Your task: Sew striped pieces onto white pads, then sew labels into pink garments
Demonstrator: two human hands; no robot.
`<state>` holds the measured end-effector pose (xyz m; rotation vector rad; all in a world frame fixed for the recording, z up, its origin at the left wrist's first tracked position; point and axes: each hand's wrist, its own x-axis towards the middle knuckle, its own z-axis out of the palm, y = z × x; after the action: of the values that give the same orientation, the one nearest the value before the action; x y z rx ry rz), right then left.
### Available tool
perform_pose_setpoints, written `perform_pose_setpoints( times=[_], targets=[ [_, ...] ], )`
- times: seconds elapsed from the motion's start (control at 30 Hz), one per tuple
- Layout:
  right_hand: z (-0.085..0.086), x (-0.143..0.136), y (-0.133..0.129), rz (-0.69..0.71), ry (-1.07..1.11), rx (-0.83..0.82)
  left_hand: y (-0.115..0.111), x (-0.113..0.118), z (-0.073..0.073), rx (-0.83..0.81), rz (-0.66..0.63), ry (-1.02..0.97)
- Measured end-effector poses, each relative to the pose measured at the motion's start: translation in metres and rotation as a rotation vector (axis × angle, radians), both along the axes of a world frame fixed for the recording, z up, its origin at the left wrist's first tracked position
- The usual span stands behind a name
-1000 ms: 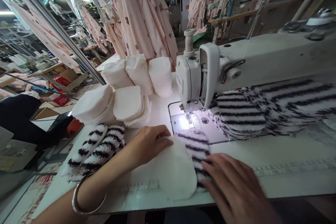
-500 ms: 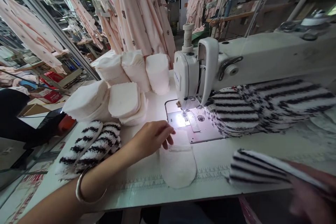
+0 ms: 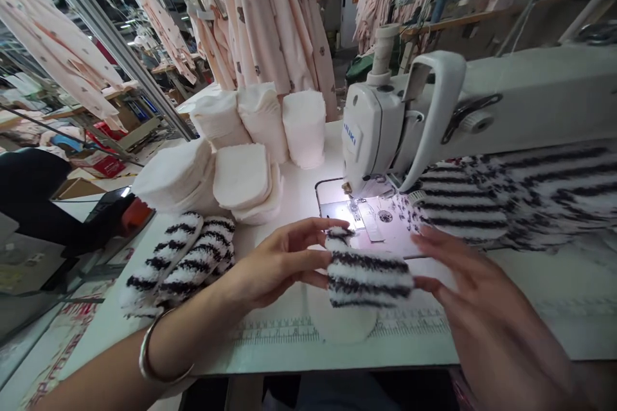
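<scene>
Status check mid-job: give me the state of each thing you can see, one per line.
Left hand: fingers closed on striped piece
Right hand: fingers spread near that piece's right edge, contact unclear
Striped piece: held up, overlapping white piece in view
White piece: flat, partly covered
Sewing machine: light on; running or not, unclear
White stacks: piled up
Striped bundle: lying down
Striped pile: stacked
Pink garments: hanging

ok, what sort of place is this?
Most likely a garment sewing workshop: a sewing machine in front, stacks of cut white cloth beside it, and pink printed fabric hanging behind.
</scene>
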<state>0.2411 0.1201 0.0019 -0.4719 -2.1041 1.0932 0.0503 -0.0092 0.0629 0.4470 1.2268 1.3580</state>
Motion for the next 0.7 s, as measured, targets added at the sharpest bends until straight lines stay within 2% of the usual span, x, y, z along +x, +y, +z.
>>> perform_pose_setpoints(
  times=[0.1,0.13,0.17,0.23,0.3,0.37,0.43,0.5,0.6,0.7],
  targets=[
    [-0.004,-0.011,-0.001,0.125,0.001,-0.679,-0.001,0.003,0.003,0.095,0.041,0.102],
    [-0.001,-0.014,-0.005,0.177,-0.017,-0.791,-0.002,0.004,0.004,0.124,0.049,0.147],
    [0.003,-0.017,-0.008,0.218,-0.017,-0.828,-0.003,0.006,0.004,0.155,0.059,0.206],
    [0.01,-0.019,-0.013,0.213,0.008,-0.755,-0.006,0.009,0.005,0.204,0.09,0.359],
    [0.014,-0.02,-0.013,0.136,-0.043,-0.593,-0.012,0.01,0.002,0.2,0.126,0.495],
    [0.013,-0.02,-0.013,0.113,-0.185,-0.412,-0.016,0.009,-0.004,0.096,0.122,0.517],
    [0.008,-0.021,-0.013,0.171,-0.33,-0.247,-0.019,0.004,-0.012,-0.062,0.061,0.447],
    [0.002,-0.021,-0.014,0.212,-0.401,-0.135,-0.018,-0.002,-0.021,-0.184,0.014,0.477],
    [-0.001,-0.021,-0.015,0.226,-0.445,-0.093,-0.011,-0.011,-0.028,-0.249,-0.009,0.763],
    [0.001,-0.022,-0.016,0.251,-0.442,-0.094,0.0,-0.02,-0.029,-0.315,-0.087,1.002]
  ],
)
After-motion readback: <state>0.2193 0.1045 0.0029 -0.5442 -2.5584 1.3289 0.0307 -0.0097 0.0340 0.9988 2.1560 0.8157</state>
